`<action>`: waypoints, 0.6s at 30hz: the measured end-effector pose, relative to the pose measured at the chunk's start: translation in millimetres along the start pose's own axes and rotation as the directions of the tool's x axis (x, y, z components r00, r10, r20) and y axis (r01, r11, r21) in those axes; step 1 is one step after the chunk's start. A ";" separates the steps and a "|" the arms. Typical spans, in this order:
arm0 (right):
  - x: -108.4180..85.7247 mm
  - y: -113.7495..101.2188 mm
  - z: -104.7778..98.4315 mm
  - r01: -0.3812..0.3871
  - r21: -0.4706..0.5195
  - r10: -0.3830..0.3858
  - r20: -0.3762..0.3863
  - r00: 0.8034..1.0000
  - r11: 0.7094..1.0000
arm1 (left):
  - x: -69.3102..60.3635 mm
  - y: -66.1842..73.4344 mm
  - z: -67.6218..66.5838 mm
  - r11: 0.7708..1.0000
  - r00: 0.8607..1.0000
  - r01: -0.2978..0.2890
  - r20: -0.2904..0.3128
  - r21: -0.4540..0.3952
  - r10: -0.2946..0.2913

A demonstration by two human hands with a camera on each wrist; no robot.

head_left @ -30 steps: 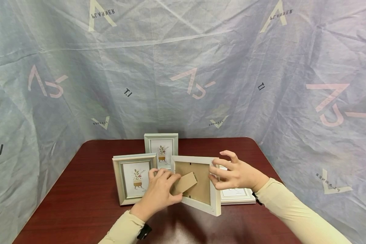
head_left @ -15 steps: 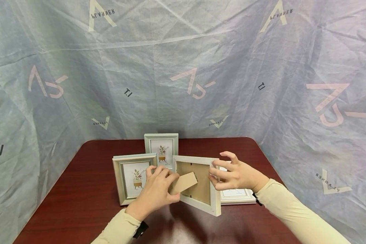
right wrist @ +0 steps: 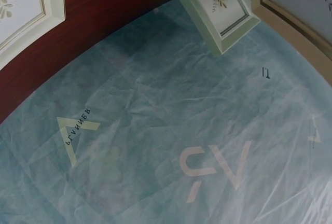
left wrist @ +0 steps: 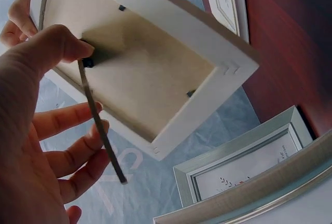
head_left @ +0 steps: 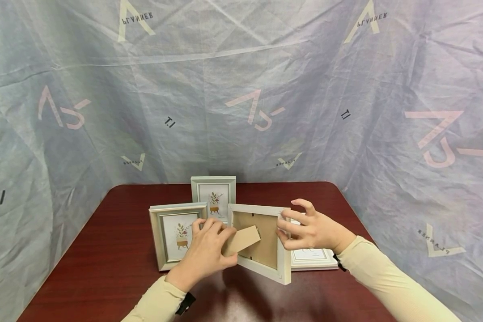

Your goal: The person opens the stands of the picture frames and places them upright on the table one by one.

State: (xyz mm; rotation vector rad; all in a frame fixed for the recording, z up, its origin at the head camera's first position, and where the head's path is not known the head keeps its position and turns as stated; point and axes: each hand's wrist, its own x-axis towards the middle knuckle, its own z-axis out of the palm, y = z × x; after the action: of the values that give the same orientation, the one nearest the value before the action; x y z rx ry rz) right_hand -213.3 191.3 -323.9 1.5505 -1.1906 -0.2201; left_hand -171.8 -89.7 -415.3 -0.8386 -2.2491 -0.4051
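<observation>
A white picture frame (head_left: 283, 264) is held up with its brown back toward me. My left hand (head_left: 204, 252) pinches its cardboard stand leg (head_left: 245, 239); in the left wrist view the leg (left wrist: 101, 123) stands away from the backing (left wrist: 140, 68), with thumb on one side and fingers on the other. My right hand (head_left: 311, 230) grips the frame's right side with thumb and fingers, the index finger raised. No hand shows in the right wrist view. Fingertips on the frame's front are hidden.
A champagne-coloured picture frame (head_left: 157, 237) stands at left, and a pale green-grey one (head_left: 194, 197) stands behind. Another white frame (head_left: 318, 264) lies partly hidden behind my right hand. All are on the dark red table (head_left: 104, 250), with a grey cloth (head_left: 209, 147) hanging around it.
My left hand has shifted slightly left and drawn the stand leg a little farther out from the frame's back. My right hand has stayed almost still.
</observation>
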 end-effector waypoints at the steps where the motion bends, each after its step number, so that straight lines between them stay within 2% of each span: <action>1: 0.0 0.1 0.0 0.000 -0.001 0.000 0.000 1.000 1.000 | -0.5 -0.3 0.4 1.000 1.000 -0.001 -0.009 -0.001 0.001; 4: -0.4 0.4 0.5 -0.004 -0.001 0.004 -0.005 1.000 1.000 | -1.6 -0.9 1.5 1.000 1.000 -0.001 -0.025 -0.003 0.001; 10: -3.4 0.7 3.8 -0.026 0.005 0.026 -0.015 1.000 1.000 | -4.0 -2.4 2.6 0.999 0.999 0.033 -0.016 -0.008 -0.033; 18: -10.1 0.3 5.9 -0.052 0.035 0.051 0.028 0.998 0.998 | -6.7 -3.4 3.6 0.998 0.998 0.060 -0.030 -0.020 -0.061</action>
State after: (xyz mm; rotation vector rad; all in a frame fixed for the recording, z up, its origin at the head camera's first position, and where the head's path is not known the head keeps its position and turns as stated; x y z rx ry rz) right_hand -222.3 195.3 -330.2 1.5503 -1.2603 -0.1871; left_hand -172.3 -93.5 -422.7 -0.7708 -2.2501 -0.4655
